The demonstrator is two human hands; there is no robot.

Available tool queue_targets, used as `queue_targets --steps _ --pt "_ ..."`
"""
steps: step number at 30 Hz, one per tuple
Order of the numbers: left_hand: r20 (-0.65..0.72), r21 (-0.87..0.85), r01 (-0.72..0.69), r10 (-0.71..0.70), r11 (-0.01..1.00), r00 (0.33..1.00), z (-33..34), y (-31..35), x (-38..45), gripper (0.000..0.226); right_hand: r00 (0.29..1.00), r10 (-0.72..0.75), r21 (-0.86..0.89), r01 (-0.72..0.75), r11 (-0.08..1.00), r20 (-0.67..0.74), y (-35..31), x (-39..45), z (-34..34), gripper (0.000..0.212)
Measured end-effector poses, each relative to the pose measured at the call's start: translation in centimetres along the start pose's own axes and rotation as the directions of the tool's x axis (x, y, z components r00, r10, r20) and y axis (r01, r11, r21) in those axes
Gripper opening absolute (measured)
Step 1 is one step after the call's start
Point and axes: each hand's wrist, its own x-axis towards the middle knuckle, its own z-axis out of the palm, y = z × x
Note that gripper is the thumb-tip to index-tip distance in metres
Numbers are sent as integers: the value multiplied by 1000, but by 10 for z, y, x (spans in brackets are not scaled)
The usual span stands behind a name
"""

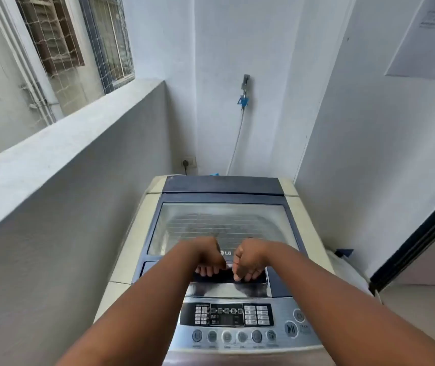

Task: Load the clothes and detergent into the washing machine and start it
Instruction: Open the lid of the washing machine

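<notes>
A top-loading washing machine (314,233) stands straight ahead in a narrow corner, its blue-framed glass lid (221,223) lying shut. Both my hands rest at the lid's front edge. My left hand (206,256) curls its fingers under the lid handle (228,276). My right hand (249,261) grips the same handle just to the right. Nearer to me lies the silver control panel (237,323) with a display, round buttons and a start/pause button (291,329). Dark shapes show faintly through the glass. No detergent is in view.
A low grey wall (60,165) runs close along the machine's left side, with a netted window above it. White walls close the back and right. A tap with a hose (244,101) and a socket (188,163) sit behind the machine. A dark door frame (417,239) stands at right.
</notes>
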Motion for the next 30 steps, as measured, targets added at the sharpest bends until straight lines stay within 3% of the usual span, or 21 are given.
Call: queue_targets --steps 3,6,8,11,14,20,23,26,30 --pt "73 -25 72 -70 997 995 10 5 -6 25 999 -36 -237 36 971 8 -1 -5 12 14" --pt "25 -7 99 -99 995 995 17 8 -10 17 995 -100 -417 101 903 22 -4 -11 20 20" --pt "-14 3 111 -111 994 994 22 8 -13 21 994 -101 -444 112 889 49 -2 -13 18 31" --pt "-46 40 152 -151 988 988 33 7 -16 53 994 -109 -455 110 884 30 8 -18 24 57" --pt "-73 28 124 -122 992 990 43 8 -28 49 985 -169 -418 140 897 -33 18 -30 34 69" --pt "-160 131 -34 55 991 986 48 17 -63 61 958 -269 -389 213 896 -96 17 -49 34 54" --pt "-259 228 4 57 974 964 40 18 -75 61 939 -316 -363 250 897 -134 13 -59 24 40" --pt "-364 399 67 91 914 927 26 23 -84 53 907 -354 -398 245 884 -229 7 -66 16 39" --pt "-441 545 81 203 834 874 0 31 -91 47 797 -494 -574 235 785 -349 -4 -78 3 37"
